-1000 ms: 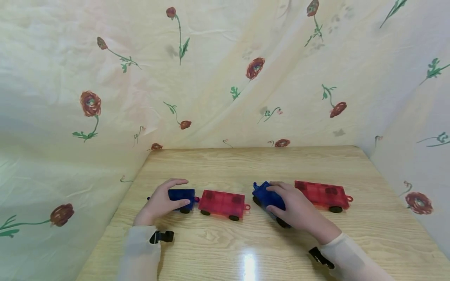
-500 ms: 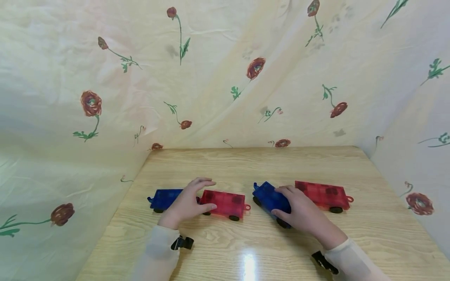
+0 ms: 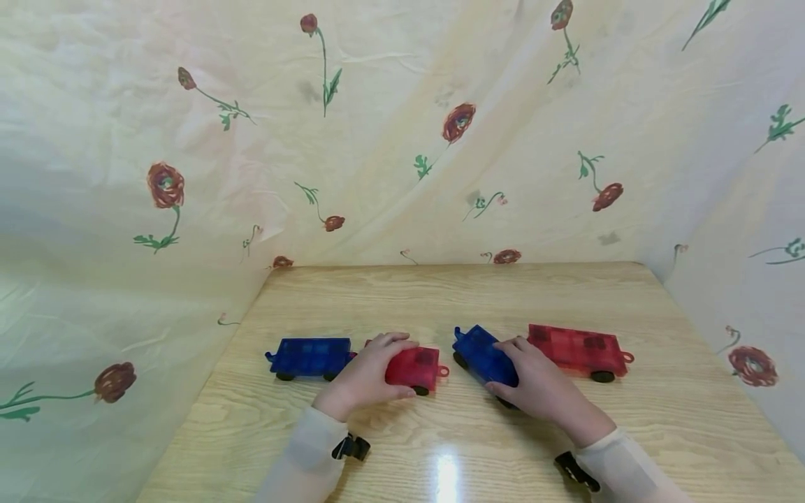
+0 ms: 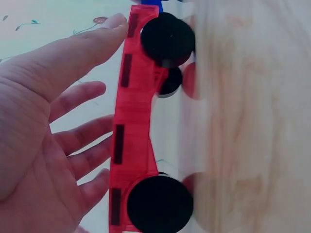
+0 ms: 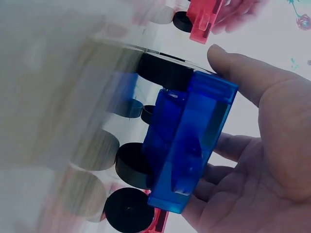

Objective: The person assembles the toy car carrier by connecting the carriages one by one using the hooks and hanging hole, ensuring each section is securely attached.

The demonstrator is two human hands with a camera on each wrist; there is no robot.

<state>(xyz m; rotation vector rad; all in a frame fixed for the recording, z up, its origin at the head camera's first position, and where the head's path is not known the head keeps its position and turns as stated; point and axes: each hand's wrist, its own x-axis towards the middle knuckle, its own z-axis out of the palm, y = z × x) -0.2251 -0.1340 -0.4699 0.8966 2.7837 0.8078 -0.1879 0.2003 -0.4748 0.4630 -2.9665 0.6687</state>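
A blue toy train car [image 3: 307, 357] stands at the left, its right end against a red car's coupling. My left hand [image 3: 371, 377] hovers around that red toy train car [image 3: 416, 368]. In the left wrist view the thumb [image 4: 109, 31] lies at the car's upper edge, the other fingers loosely spread behind. My right hand [image 3: 541, 384] holds a second blue toy train car [image 3: 483, 355], angled on the table, with thumb and fingers on either side. Its wheels rest on the tabletop in the right wrist view. The fingertips are partly hidden behind the blue body [image 5: 194, 141].
A second red toy train car [image 3: 581, 351] stands just beyond the right hand, its ring pointing right. The wooden table [image 3: 453, 293] ends at a flowered cloth [image 3: 377, 140] behind and at both sides.
My left hand has moved right from the left blue car to the red car beside it. The right hand shifted slightly back along its blue car; the cars have stayed put.
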